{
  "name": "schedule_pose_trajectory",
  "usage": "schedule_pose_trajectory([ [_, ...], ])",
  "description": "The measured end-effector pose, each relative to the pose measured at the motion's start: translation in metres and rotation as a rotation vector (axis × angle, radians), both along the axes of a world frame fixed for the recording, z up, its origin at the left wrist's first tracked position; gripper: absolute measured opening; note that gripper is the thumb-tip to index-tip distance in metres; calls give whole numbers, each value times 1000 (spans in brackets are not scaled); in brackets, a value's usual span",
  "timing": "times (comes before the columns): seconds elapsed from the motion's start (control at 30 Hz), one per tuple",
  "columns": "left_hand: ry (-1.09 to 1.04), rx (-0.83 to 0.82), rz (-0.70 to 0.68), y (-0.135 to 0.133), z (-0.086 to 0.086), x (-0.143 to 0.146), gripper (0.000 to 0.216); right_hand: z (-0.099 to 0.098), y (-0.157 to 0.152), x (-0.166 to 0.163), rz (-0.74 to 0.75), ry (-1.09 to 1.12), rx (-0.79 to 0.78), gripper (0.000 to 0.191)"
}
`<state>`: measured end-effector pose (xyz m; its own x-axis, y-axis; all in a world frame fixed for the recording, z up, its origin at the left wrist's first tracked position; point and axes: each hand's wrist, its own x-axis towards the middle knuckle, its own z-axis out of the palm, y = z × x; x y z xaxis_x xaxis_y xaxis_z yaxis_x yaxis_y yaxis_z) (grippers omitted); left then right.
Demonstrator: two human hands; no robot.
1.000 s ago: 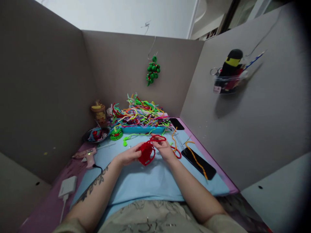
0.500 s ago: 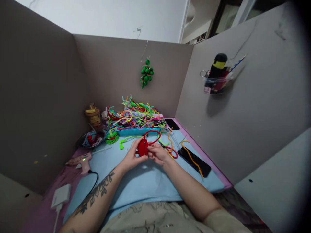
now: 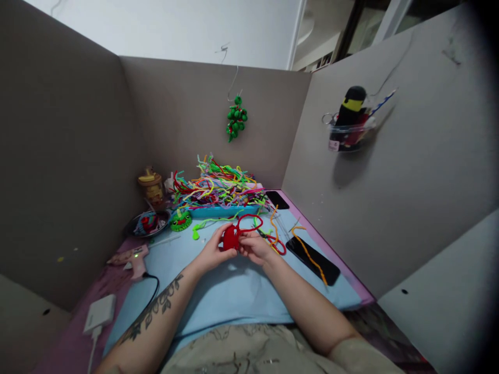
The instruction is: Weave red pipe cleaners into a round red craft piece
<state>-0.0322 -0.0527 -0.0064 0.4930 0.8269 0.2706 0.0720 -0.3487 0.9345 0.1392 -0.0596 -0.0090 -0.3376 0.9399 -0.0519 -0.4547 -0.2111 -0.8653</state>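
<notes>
Above the blue cloth (image 3: 249,296), a rounded red pipe-cleaner piece (image 3: 231,239) is held between both hands. My left hand (image 3: 215,246) is closed around its left side, fingers behind and thumb along the lower edge. At its right edge, the fingers of my right hand (image 3: 254,247) pinch the red piece or its strand; which one is hidden. A loop of red pipe cleaner (image 3: 260,220) rises from the top and bends to the right. Beyond the left hand sits a green pipe-cleaner figure (image 3: 181,221) with a face.
Behind the hands, a blue tray (image 3: 222,211) is heaped with colourful pipe cleaners (image 3: 218,184). A pink glue gun (image 3: 134,261) and a dark bowl (image 3: 152,223) lie left. A black phone (image 3: 314,261) with an orange pipe cleaner is right. Grey panels (image 3: 202,98) enclose three sides.
The red loop has dropped lower and shifted slightly right. The red piece has turned a little in my hands, which stay nearly in place.
</notes>
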Motion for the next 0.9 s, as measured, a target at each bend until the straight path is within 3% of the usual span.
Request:
schedule_pose_trajectory([
  [0.2, -24, -126, -71, -4, 9, -1, 75, -2, 0, 5, 129, 105, -9, 20],
  [0.4, -43, -135, -100, 0, 4, -3, 72, -7, 0, 2, 164, 141, 11, 26],
  [0.77, -87, -161, -94, -1, 1, -1, 73, 2, -6, -5, 21, 87, 23, 23],
  [0.9, -88, -90, 0, -5, 4, 3, 74, -1, -4, -9, -61, 43, 57, 22],
])
